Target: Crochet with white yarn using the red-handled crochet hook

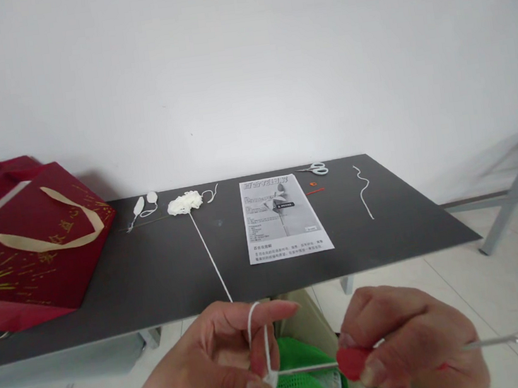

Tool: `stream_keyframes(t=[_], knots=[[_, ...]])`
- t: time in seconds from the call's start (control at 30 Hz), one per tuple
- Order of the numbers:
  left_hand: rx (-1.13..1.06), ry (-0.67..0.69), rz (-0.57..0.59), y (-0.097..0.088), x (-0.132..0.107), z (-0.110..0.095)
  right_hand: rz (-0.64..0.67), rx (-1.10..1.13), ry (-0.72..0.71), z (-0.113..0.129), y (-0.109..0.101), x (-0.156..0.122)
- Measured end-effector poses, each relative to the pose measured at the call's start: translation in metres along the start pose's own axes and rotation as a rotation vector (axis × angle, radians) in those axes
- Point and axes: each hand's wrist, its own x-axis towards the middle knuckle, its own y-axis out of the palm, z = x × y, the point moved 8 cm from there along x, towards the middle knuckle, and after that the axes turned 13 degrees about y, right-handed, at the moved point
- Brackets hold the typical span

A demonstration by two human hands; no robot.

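My left hand pinches a small white crocheted piece between thumb and fingers. White yarn loops over its raised index finger and runs back to a loose heap of white yarn on the table. In my right hand is a crochet hook, gripped by its red thumb rest. The metal tip points left and meets the white piece at my left fingertips. Whether yarn is wrapped on the tip is too small to tell.
On the dark table lie a printed sheet, scissors, a small red stick, an orange bit, a yarn strand and white crocheted pieces. Red gift bags stand left; a wall rises behind.
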Motion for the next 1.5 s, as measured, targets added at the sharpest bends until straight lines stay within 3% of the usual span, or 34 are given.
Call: stream_keyframes(t=[0.13,0.23,0.43,0.6,0.83,0.97,1.17,1.5], knots=[[-0.018,0.008,-0.048,-0.001,-0.005,-0.001,-0.082,0.024,0.062,-0.006,0.000,-0.004],[-0.084,-0.001,-0.071,0.003,-0.009,0.001,-0.112,0.018,0.033,-0.002,0.002,-0.008],[-0.051,-0.049,-0.141,0.002,-0.010,0.001,-0.018,-0.048,-0.036,0.009,0.006,-0.003],[-0.047,-0.050,-0.089,0.005,-0.008,0.000,0.020,-0.050,-0.059,0.010,0.005,-0.005],[-0.032,-0.019,-0.060,0.008,-0.015,0.003,-0.107,0.061,0.132,-0.010,-0.002,-0.011],[0.116,0.001,-0.086,0.005,-0.017,-0.002,-0.090,0.162,0.194,-0.016,-0.002,-0.007],[0.339,0.187,-0.137,0.002,-0.020,-0.019,-0.138,0.336,0.252,-0.030,0.000,-0.010],[0.275,0.154,-0.157,0.002,-0.020,-0.015,-0.167,0.215,0.228,-0.031,-0.003,-0.019]])
